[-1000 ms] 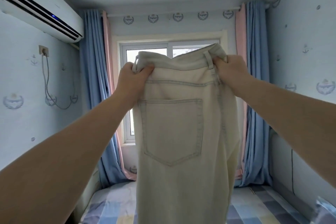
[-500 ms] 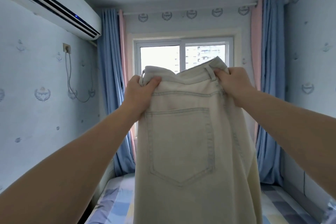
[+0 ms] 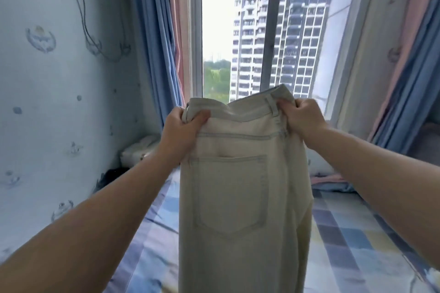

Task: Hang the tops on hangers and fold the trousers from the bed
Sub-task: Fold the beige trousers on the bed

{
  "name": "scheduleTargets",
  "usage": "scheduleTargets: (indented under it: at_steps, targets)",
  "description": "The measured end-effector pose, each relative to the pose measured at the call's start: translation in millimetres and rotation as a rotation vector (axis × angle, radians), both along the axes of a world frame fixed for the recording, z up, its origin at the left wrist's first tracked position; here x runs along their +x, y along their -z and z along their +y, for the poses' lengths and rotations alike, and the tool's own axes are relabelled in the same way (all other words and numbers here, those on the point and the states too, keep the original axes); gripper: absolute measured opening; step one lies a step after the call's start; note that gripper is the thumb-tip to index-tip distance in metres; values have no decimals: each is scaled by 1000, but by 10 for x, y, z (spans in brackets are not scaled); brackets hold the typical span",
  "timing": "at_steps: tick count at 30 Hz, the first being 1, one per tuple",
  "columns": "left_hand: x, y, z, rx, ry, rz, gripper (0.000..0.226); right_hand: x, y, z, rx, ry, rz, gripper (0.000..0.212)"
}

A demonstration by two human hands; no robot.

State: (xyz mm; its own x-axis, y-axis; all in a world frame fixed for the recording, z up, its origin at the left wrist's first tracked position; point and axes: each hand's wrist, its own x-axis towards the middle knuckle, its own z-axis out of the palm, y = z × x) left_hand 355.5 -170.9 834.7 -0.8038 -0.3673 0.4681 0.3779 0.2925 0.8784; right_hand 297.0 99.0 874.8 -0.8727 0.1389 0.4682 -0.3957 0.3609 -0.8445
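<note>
Left grip point(image 3: 181, 129), right grip point(image 3: 302, 119): fingers curled tight, each pinching one waistband corner of the pale trousers point(image 3: 238, 197). Trousers held up above the bed point(image 3: 357, 233), back pocket facing the camera, legs hanging toward it.

Trousers point(image 3: 238, 197): pale matt denim, stitched seams. Bed sheet point(image 3: 357, 233): soft checked cloth. Window point(image 3: 250, 31): glossy glass.
</note>
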Motion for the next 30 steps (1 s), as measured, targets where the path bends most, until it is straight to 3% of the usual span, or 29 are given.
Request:
scheduleTargets:
  at_steps: [6, 15, 18, 19, 22, 30]
  targets:
    - [-1493, 1738, -689, 23, -7, -278, 39, -1706, 1651, -679, 175, -42, -272, 41]
    - [-3626, 4946, -1558, -26, -65, -654, 31, -3908, 4944, -1662, 205, 47, -628, 46]
    - [-4116, 5655, -1646, -62, -108, -712, 25, -4324, 5715, -1848, 266, 97, -669, 28]
    - [-4214, 5853, -1656, -108, -126, -749, 37, -4389, 5947, -1899, 291, 103, -698, 19]
    - [-4210, 6379, -1659, -258, -99, -848, 62, -4330, 6596, -1982, 352, 36, -787, 51]
    - [-2993, 7172, -1179, -228, 81, -925, 62, -2962, 7485, -1632, 510, -167, -941, 63]
